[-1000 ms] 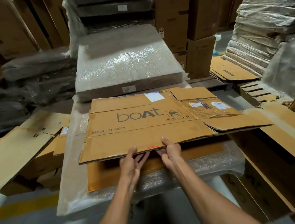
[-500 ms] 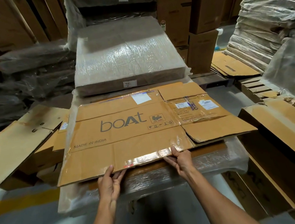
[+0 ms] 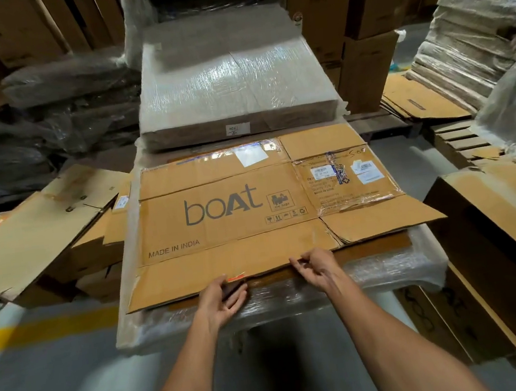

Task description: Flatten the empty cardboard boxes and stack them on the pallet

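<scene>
Right now, in the head view, the flattened box [image 3: 236,217] printed "boAt" and "MADE IN INDIA" lies flat on top of a plastic-wrapped stack [image 3: 389,271] of cardboard, with its near-right flap jutting past the stack's side. My left hand [image 3: 222,298] is at the near edge of that box, fingers loose and spread just under the edge, thumb by a small orange mark on the rim; it grips nothing. My right hand [image 3: 319,269] sits on the same near edge, a little to the right, fingers curled inward. I cannot tell whether they pinch the cardboard or only touch it.

Beyond the box's far edge rests a wrapped bundle [image 3: 235,77] with a small white label. Left of the box lie loose flattened cartons [image 3: 37,232]. Right of it stands an open carton [image 3: 498,230]. A yellow floor line [image 3: 39,329] runs near-left of the box.
</scene>
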`<state>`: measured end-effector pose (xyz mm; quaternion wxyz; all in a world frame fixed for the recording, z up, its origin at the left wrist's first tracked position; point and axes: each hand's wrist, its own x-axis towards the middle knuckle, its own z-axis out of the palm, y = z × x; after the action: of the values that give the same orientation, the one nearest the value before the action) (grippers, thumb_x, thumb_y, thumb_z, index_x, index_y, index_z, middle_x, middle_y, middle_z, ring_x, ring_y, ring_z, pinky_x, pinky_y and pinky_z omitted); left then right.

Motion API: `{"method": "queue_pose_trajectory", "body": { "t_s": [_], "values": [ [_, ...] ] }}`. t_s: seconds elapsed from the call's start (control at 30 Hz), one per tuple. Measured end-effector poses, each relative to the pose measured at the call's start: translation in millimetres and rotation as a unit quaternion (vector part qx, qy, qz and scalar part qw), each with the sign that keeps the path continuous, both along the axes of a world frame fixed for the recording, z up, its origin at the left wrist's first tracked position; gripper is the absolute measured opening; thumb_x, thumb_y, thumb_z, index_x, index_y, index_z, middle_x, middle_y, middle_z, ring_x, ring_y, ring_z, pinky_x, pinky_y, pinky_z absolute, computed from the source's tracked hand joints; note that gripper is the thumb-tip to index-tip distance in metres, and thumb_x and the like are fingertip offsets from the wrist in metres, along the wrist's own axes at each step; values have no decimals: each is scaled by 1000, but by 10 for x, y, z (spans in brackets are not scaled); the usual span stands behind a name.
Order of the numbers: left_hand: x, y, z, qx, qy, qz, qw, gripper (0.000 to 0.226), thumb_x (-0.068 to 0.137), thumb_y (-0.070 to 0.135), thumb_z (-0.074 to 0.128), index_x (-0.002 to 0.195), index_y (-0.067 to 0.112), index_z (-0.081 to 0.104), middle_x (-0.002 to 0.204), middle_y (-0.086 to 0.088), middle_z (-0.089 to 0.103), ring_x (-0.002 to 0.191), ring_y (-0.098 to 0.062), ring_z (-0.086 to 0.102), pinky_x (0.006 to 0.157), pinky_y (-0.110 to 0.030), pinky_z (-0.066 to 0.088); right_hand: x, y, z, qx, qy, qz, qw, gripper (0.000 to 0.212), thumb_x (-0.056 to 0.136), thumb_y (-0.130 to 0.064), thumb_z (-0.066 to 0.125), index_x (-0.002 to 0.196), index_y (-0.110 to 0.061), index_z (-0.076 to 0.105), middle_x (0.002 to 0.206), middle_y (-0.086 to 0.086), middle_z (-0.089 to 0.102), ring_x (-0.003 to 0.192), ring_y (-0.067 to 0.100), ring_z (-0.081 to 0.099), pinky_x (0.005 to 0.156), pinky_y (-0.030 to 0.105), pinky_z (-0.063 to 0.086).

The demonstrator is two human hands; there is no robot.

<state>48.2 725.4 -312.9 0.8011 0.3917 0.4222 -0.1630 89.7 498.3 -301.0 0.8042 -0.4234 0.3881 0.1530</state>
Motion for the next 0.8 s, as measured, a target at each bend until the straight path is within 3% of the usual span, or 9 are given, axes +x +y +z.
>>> {"method": "queue_pose_trajectory", "body": {
  "t_s": [0.1, 0.17, 0.2, 0.23, 0.27, 0.33, 0.5, 0.63, 0.8],
  "values": [
    [-3, -191, 26, 30, 26, -93, 995, 19, 105, 24, 51, 111, 7, 58, 118, -18, 70, 97, -30, 69, 76, -41, 57, -135, -54, 41, -15, 13, 50, 999, 14, 102, 9, 39, 100, 4, 51, 135, 30, 49, 125, 48, 54, 100, 44, 54],
    [25, -338, 31, 73, 39, -155, 984, 21, 106, 26, 48, 105, 7, 57, 114, -17, 71, 97, -29, 68, 77, -39, 55, -230, -153, 78, -34, 6, 89, 995, 15, 102, 6, 37, 105, 3, 52, 149, 37, 41, 142, 50, 33, 86, 35, 57],
    [38, -417, 26, 95, 41, -180, 978, 24, 106, 26, 47, 102, 5, 57, 112, -17, 71, 95, -28, 69, 77, -38, 55, -272, -231, 76, -45, 3, 95, 994, 18, 101, 6, 37, 109, 3, 52, 147, 38, 40, 136, 54, 40, 77, 33, 57],
    [46, -509, 31, 118, 38, -202, 971, 27, 106, 26, 46, 99, 3, 59, 109, -16, 72, 90, -26, 69, 75, -36, 55, -313, -324, 76, -58, 1, 94, 994, 20, 100, 6, 37, 112, 1, 53, 140, 41, 47, 113, 56, 60, 68, 32, 56],
    [63, -604, 30, 138, 28, -223, 965, 28, 106, 26, 47, 99, 3, 61, 106, -15, 74, 84, -24, 70, 68, -34, 56, -360, -432, 90, -69, -5, 88, 994, 21, 99, 5, 38, 111, -2, 52, 120, 45, 59, 76, 43, 67, 57, 28, 52],
    [98, -838, 57, 165, -10, -247, 955, 25, 106, 23, 47, 107, 4, 64, 105, -13, 74, 75, -22, 69, 53, -28, 56, -415, -660, 150, -104, -16, 75, 992, 24, 98, 5, 39, 112, -6, 56, 78, 22, 59, 48, 15, 47, 44, 23, 40],
    [167, -1638, 257, 191, -94, -308, 927, 22, 104, 19, 52, 116, 7, 65, 111, -12, 72, 86, -26, 71, 54, -27, 53, -560, -1431, 431, -197, -67, -13, 978, 25, 102, 1, 43, 116, -2, 63, 99, 13, 64, 71, 20, 62, 52, 24, 52],
    [201, -2528, 448, 196, -168, -370, 893, 20, 103, 19, 55, 113, 8, 68, 111, -16, 73, 81, -23, 68, 60, -28, 53, -701, -2298, 628, -276, -122, -97, 948, 22, 101, 5, 48, 111, 1, 66, 103, 17, 69, 67, 19, 65, 53, 24, 55],
    [-14, -4120, 776, 237, -298, -427, 820, 22, 104, 23, 55, 112, 9, 70, 100, -11, 73, 78, -20, 69, 65, -29, 57, -989, -3787, 918, -374, -152, -172, 899, 23, 100, 0, 54, 101, -15, 71, 101, 6, 74, 80, 18, 74, 75, 37, 64]
  ]
}}
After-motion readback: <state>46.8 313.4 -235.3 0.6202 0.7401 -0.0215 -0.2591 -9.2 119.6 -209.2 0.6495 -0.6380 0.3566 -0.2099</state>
